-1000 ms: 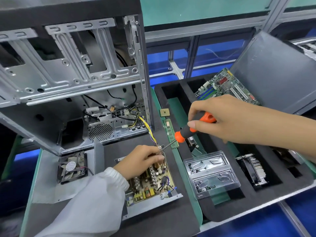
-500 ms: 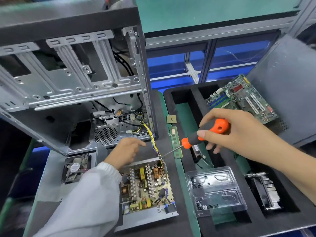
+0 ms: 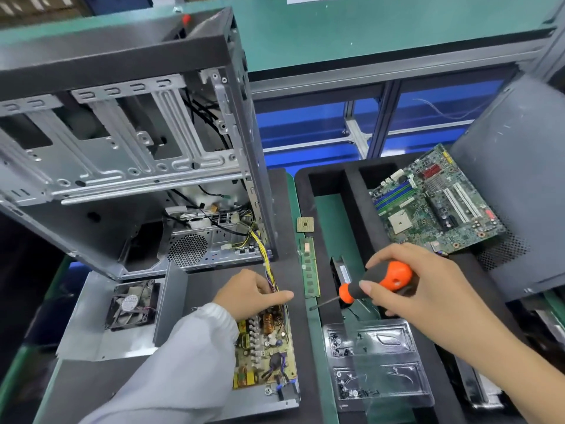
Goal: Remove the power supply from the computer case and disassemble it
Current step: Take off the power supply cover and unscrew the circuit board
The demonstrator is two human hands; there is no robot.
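Observation:
The open power supply (image 3: 266, 350) lies on the black mat in front of the computer case (image 3: 122, 148), its yellow-green circuit board bare in the metal base. A yellow wire bundle (image 3: 262, 249) runs from the board's far end into the case. My left hand (image 3: 253, 293) sits on that far end, fingers curled over the wires and one finger stretched right. My right hand (image 3: 428, 292) grips an orange-and-black screwdriver (image 3: 377, 281). Its tip hovers over the mat's edge, just right of the power supply and apart from it.
The power supply's cover with its fan (image 3: 130, 304) lies to the left. A black foam tray (image 3: 354, 194) on the right holds a motherboard (image 3: 434, 203) and a clear screw box (image 3: 376, 362). A RAM stick (image 3: 308, 267) and a CPU (image 3: 305, 224) lie between. A grey side panel (image 3: 513, 179) leans far right.
The screwdriver has come off the board's far corner and moved right. My left hand lifted away toward the case, then settled again on the far end of the power supply.

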